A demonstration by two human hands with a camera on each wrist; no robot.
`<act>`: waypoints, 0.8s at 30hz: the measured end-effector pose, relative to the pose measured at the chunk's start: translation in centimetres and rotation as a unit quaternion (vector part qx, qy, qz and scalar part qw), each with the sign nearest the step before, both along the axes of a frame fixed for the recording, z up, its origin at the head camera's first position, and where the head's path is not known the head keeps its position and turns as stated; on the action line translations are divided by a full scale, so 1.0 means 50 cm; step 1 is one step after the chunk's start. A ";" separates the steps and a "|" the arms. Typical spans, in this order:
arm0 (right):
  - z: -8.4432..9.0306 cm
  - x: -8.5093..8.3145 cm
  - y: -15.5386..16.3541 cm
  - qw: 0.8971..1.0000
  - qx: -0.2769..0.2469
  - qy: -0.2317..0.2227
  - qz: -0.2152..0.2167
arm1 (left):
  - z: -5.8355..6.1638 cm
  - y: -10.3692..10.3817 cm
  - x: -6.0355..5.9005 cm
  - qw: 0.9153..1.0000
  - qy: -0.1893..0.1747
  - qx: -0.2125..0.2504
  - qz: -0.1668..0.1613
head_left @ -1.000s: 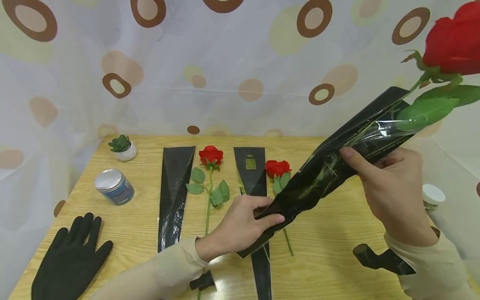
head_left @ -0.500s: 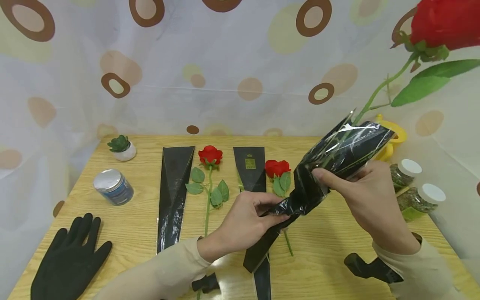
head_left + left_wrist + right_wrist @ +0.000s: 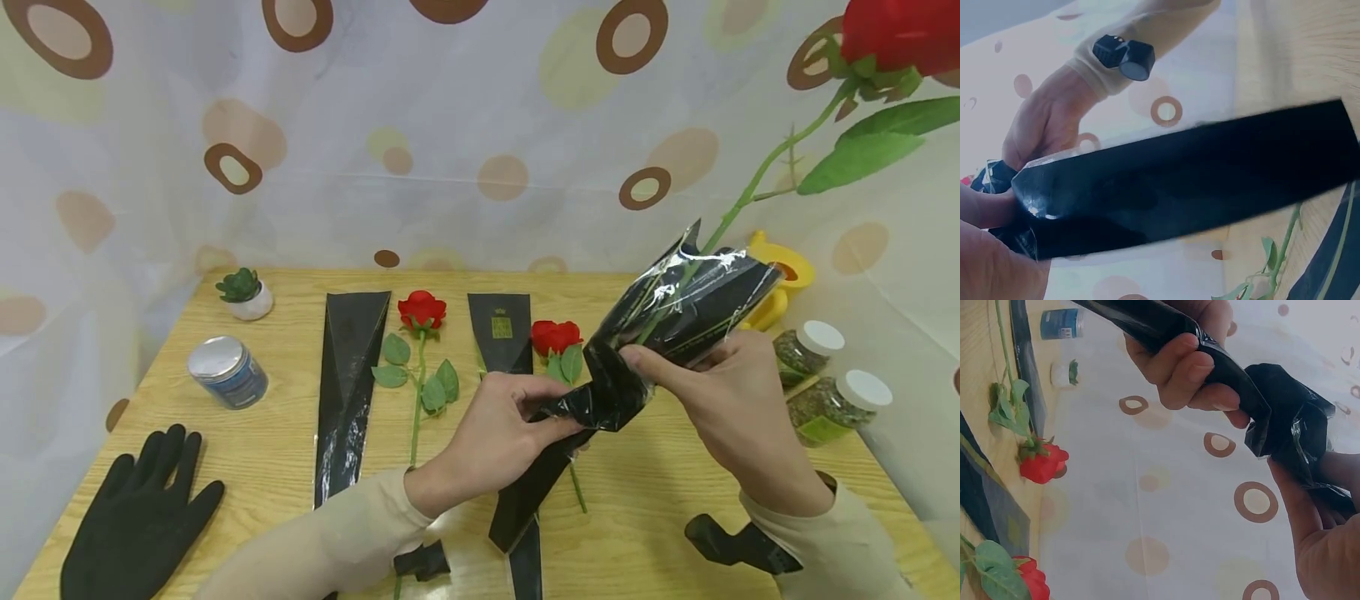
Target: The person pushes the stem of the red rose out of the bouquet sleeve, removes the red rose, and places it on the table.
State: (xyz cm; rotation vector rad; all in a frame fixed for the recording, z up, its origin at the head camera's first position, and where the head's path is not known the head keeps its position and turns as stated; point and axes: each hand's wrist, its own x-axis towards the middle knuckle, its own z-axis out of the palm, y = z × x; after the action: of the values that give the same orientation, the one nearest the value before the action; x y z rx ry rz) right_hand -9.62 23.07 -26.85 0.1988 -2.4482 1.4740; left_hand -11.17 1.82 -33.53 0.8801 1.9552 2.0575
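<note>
Left hand [image 3: 510,433] pinches the black sleeve [image 3: 645,350] low down; right hand [image 3: 727,400] curls around its crumpled upper part, rose [image 3: 900,33] poking out above the tabletop's [image 3: 660,500] right edge.

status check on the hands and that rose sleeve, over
Left hand grips black sleeve low; right hand pinches it higher. Rose stem inside, bloom well clear. Nothing blocking.
</note>
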 end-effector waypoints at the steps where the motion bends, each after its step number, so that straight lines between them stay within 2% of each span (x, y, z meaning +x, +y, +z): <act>1: 0.001 0.000 0.001 1.000 -0.024 0.002 0.008 | -0.002 0.002 0.001 1.000 -0.004 0.000 -0.005; 4: 0.007 -0.006 0.009 0.992 -0.119 0.010 0.038 | -0.010 0.006 0.005 0.999 -0.033 0.005 -0.027; 6: 0.016 -0.013 0.020 0.980 -0.191 0.022 0.052 | -0.018 0.007 0.011 0.999 -0.038 -0.015 -0.033; 7: 0.022 -0.016 0.026 0.975 -0.215 0.031 0.053 | -0.022 0.007 0.015 0.998 -0.039 -0.027 -0.037; 9: 0.034 -0.021 0.041 0.971 -0.232 0.044 0.041 | -0.029 0.005 0.023 0.997 -0.037 -0.048 -0.043; 12: 0.046 -0.024 0.059 0.971 -0.232 0.050 0.017 | -0.034 0.001 0.031 0.996 -0.013 -0.078 -0.049; 17: 0.043 -0.021 0.062 0.970 -0.238 0.027 0.030 | -0.025 -0.006 0.028 0.988 -0.014 -0.111 -0.103; 19: 0.040 -0.018 0.056 0.976 -0.215 0.018 0.032 | -0.016 -0.007 0.020 0.986 -0.010 -0.123 -0.111; 20: 0.039 -0.017 0.053 0.976 -0.212 0.016 0.044 | -0.010 -0.008 0.017 0.986 -0.016 -0.119 -0.111; 21: 0.038 -0.015 0.048 0.981 -0.191 0.010 0.039 | -0.003 -0.008 0.012 0.988 -0.021 -0.108 -0.109; 23: 0.035 -0.012 0.041 0.984 -0.167 0.004 0.056 | 0.011 -0.007 0.004 0.991 -0.016 -0.085 -0.099; 24: 0.035 -0.009 0.038 0.990 -0.132 -0.006 0.049 | 0.018 -0.007 0.002 0.993 -0.014 -0.075 -0.094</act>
State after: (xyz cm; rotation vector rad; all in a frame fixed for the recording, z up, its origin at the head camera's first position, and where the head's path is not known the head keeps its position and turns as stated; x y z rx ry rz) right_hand -10.07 24.97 -25.12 0.2593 -2.2504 1.8254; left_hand -11.09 1.48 -32.65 0.9566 1.9016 1.7851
